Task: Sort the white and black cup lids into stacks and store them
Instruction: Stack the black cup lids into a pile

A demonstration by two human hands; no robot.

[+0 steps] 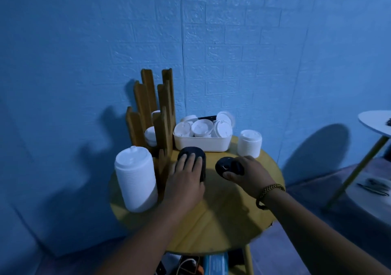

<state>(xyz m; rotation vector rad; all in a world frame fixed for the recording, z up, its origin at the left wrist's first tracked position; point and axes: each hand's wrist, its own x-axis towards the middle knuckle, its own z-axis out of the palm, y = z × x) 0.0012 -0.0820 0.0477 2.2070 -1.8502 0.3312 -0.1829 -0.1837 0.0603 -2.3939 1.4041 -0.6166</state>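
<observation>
The black lid stack [190, 150] stands upright, long axis vertical, toward the far edge of the surface [222, 211]. The left grip [185, 181] lies flat on top of it, fingers straight. The right grip [251, 175] clasps a black lid [225, 167] just beside it, tilted, top facing left. Roughly midway, I'd say: loose white lids fill the bin [201, 142], and few sit in the wooden rack [163, 109].

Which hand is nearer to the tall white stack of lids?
Left. The left hand rests on a black lid stack just beside the tall white stack; the right hand, holding black lids, is farther right.
</observation>
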